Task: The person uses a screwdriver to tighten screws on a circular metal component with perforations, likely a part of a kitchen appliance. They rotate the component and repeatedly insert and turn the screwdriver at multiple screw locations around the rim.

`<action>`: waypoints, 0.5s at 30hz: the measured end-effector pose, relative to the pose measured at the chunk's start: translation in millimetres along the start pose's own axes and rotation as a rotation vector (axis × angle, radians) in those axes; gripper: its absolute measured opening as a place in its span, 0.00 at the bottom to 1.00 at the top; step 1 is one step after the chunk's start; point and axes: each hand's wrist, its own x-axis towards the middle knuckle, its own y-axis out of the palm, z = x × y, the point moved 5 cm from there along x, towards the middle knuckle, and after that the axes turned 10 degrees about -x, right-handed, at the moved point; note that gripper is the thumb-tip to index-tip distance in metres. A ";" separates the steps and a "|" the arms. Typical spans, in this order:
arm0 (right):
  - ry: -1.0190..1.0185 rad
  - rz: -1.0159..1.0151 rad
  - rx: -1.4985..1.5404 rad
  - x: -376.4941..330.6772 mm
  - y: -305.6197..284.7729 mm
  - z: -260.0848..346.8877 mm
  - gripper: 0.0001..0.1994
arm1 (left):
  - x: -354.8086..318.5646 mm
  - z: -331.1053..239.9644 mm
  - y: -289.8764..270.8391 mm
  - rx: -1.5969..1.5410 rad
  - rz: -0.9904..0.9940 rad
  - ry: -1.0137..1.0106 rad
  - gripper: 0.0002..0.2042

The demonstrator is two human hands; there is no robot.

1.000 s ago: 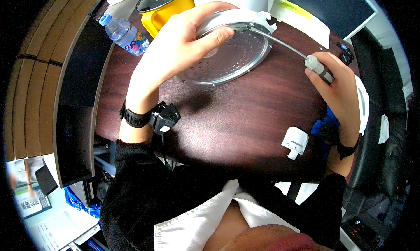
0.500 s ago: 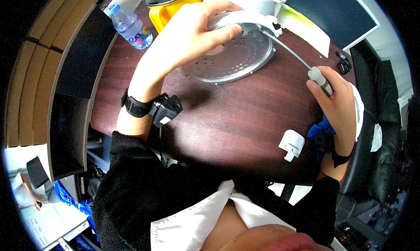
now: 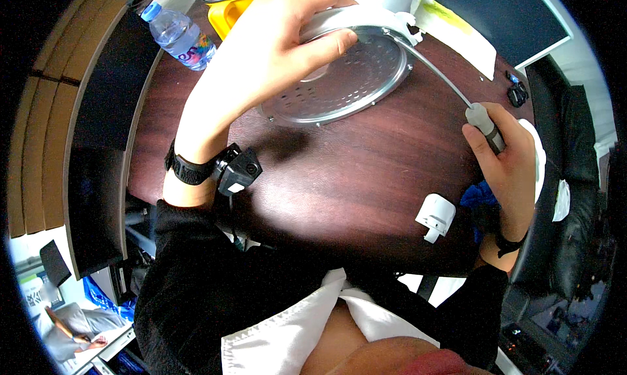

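While the left hand [image 3: 274, 55] grips the perforated lid [image 3: 339, 81] and the right hand [image 3: 503, 159] clasps a screwdriver [image 3: 457, 94], a white part [image 3: 435, 216] lies nearby.

There is one view only, from the camera on my head, the left of a pair, looking steeply down over my chest onto the dark wooden table [image 3: 366, 172]. It sits close: my forearms rise from the lower edge, my left hand [image 3: 274, 55] reaching toward the table's far edge at the top, my right hand [image 3: 503, 159] near its right edge. The fisheye lens bends the table's edges into curves and blacks out the corners. The table's near edge lies just above my collar, mid-picture. No second view shares the scene.
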 end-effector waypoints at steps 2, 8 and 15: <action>0.007 0.004 0.006 1.0 2.0 -0.8 0.10 | -2.3 -3.9 1.2 0.020 0.008 0.040 0.17; 0.035 0.015 0.016 0.9 3.0 -2.8 0.09 | 0.8 -5.1 -1.3 -0.036 0.053 -0.056 0.17; 0.026 0.004 -0.015 -0.1 0.5 -0.1 0.09 | 1.5 8.8 2.9 -0.061 -0.003 -0.054 0.18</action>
